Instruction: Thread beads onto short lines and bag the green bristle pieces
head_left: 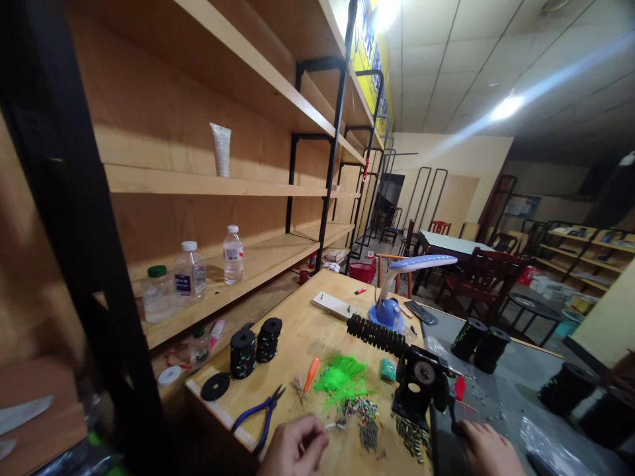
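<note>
My left hand (296,444) is over the wooden table's front edge, fingers curled together in a pinch; whatever they hold is too small to make out. Small metal pieces (337,424) lie just beyond its fingertips. On the right, my right hand (490,447) is closed around the crank handle (455,420) of a black hand-cranked winder (421,380). From the winder a black coiled rod (376,336) extends to the left. Bright green fibres (342,378), multicoloured beads (361,408) and grey metal bits (368,436) lie between the hands.
Blue-handled pliers (260,416) and an orange-handled tool (311,375) lie on the table. Black spools (243,354) stand at the left, more spools (491,349) on the grey surface at right. A blue desk lamp (387,314) stands behind. Wooden shelves (218,188) rise at left.
</note>
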The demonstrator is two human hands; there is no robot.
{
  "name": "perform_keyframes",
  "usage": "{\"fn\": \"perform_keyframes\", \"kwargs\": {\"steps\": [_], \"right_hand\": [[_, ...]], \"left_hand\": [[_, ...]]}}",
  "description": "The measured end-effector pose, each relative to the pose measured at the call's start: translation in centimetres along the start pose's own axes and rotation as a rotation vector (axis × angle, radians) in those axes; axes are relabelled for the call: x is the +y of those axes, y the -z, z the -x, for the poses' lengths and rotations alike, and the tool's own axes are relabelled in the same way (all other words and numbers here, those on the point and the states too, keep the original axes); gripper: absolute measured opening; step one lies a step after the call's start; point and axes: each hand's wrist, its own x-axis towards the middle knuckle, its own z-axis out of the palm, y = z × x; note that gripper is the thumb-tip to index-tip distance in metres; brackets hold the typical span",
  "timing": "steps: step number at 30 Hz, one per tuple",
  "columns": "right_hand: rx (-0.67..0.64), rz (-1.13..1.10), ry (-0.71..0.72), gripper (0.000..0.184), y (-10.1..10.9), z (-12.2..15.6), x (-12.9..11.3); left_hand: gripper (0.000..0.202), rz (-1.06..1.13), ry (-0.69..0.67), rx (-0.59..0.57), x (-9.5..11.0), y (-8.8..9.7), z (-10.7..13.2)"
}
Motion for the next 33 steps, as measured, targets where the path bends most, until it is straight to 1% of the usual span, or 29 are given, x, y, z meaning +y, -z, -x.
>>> {"fn": "perform_keyframes", "kwargs": {"steps": [3, 5, 7, 9, 13, 16, 20, 23, 26, 29, 33], "right_hand": [[0.071, -0.078, 0.013, 0.032, 0.9, 1.1, 0.9], [0.139, -0.126, 0.010, 0.033, 1.7, 1.2, 1.5], [0.201, -0.164, 0.000, 0.035, 2.5, 0.9, 2.1], [0.262, -0.191, -0.007, 0.036, 3.2, 0.4, 2.6], [0.370, -0.210, 0.003, 0.036, 3.9, -0.9, 3.3], [0.396, -0.198, -0.014, 0.038, 4.0, -2.1, 3.8], [0.373, -0.192, -0.013, 0.039, 3.7, -3.8, 4.5], [0.358, -0.197, -0.004, 0.040, 3.4, -4.8, 4.8], [0.365, -0.211, 0.021, 0.039, 3.0, -5.4, 5.1], [0.356, -0.211, 0.043, 0.038, 2.5, -5.8, 5.4], [0.333, -0.217, 0.063, 0.038, 1.7, -6.3, 5.9]], "left_hand": [[0.027, -0.057, -0.127, 0.027, 2.4, -0.4, -3.1], [0.025, -0.073, -0.157, 0.036, 3.5, -0.9, -5.0], [0.023, -0.077, -0.168, 0.052, 4.0, -1.5, -6.7], [0.022, -0.094, -0.182, 0.069, 4.0, -2.0, -8.1], [0.024, -0.177, -0.225, 0.111, 3.3, -2.8, -10.5], [0.025, -0.227, -0.237, 0.156, 2.8, -3.1, -12.2], [0.026, -0.238, -0.262, 0.196, 2.8, -3.2, -14.3], [0.027, -0.242, -0.266, 0.215, 3.3, -3.3, -15.4], [0.028, -0.250, -0.264, 0.236, 3.7, -3.5, -15.9], [0.029, -0.247, -0.241, 0.252, 3.8, -3.8, -15.8], [0.027, -0.209, -0.215, 0.266, 3.2, -4.1, -15.3]]}}
